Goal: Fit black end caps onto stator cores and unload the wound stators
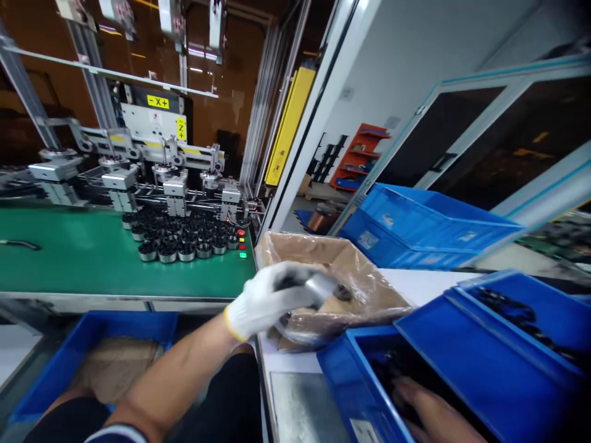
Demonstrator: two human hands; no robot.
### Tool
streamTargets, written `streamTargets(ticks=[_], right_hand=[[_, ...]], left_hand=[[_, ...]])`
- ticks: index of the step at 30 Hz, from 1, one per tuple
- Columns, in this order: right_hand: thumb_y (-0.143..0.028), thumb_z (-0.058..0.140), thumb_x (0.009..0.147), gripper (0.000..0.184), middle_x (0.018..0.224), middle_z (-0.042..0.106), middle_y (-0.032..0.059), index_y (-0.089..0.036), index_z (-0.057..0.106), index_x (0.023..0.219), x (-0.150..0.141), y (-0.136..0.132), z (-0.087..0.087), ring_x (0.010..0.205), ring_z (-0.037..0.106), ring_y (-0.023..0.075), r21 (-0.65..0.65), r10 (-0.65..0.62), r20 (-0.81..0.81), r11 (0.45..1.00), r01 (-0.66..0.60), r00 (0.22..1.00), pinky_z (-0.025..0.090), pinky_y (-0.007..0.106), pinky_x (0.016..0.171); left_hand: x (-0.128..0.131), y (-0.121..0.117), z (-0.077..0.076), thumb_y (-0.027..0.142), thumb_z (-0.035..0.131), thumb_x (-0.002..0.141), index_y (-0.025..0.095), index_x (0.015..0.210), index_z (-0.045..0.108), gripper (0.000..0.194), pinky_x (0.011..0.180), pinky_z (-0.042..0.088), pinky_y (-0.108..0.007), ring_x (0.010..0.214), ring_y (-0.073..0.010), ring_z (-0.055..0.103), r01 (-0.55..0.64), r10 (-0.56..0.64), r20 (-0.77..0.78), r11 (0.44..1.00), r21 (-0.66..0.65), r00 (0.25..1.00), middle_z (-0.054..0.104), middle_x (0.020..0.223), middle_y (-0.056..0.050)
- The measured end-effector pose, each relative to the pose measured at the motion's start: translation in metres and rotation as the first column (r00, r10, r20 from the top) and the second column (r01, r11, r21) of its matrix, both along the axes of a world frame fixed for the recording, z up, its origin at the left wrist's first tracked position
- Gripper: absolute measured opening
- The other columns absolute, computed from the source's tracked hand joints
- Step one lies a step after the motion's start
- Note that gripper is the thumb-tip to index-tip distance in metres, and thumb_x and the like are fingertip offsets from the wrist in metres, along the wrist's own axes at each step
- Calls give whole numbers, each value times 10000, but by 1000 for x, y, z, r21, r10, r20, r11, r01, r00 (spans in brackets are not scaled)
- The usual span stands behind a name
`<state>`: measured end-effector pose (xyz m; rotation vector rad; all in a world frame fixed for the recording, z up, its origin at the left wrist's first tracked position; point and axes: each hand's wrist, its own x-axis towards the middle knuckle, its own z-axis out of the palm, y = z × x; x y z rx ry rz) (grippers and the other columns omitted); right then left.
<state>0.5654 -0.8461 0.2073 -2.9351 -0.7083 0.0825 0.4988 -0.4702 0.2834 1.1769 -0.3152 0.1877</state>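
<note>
My left hand (270,301), in a white glove, is closed round a round grey metal part (318,288) with a dark ring, held just over a cardboard box lined with clear plastic (351,258). My right hand (431,415) is bare and reaches down into a blue plastic bin (475,363) at the lower right, among dark parts; its fingers are mostly hidden and blurred. Several like ring-shaped metal parts (182,237) stand in rows on the green table (74,252) to the left.
A machine with silver fixtures (138,169) runs behind the green table. Another blue bin (92,351) sits low at the left under the table edge. Stacked blue bins (415,227) stand at the back right. A yellow guard post (290,123) rises behind.
</note>
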Motion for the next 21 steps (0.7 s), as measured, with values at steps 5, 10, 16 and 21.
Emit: streamTargets(ticks=[5,10,16,21], right_hand=[[-432,523,785,222,865,771,114,-244,627,835,-11,41,42,819,748,302,92,-56,117,995,45,992,625,434,796],[-446,607,848,484,1103,742,152,-152,586,1232,-36,97,86,921,737,282,238,-83,411,971,-19,908,621,416,857],[-224,711,885,429,1232,646,148,-187,583,1293,-108,176,102,1080,668,221,322,214,673,777,-541,708,615,326,871],[-182,756,850,499,1088,634,119,-179,579,1317,-142,192,70,1023,656,218,331,340,702,623,-709,626,613,341,865]], left_hand=[[-74,34,-86,463,807,804,260,1161,737,417,817,602,-290,979,-194,731,69,-190,-88,688,-723,978,766,1124,-54],[-92,41,-94,376,780,847,254,1207,738,382,817,618,-253,991,-167,732,118,-289,-73,592,-797,954,770,1154,-64],[-103,31,-85,410,783,835,256,1203,749,400,833,622,-257,999,-180,732,179,-343,-62,627,-759,937,775,1143,-62],[-113,16,-94,403,734,879,290,1253,727,390,895,614,-293,1020,-195,725,172,-305,-99,746,-644,947,756,1200,-48]])
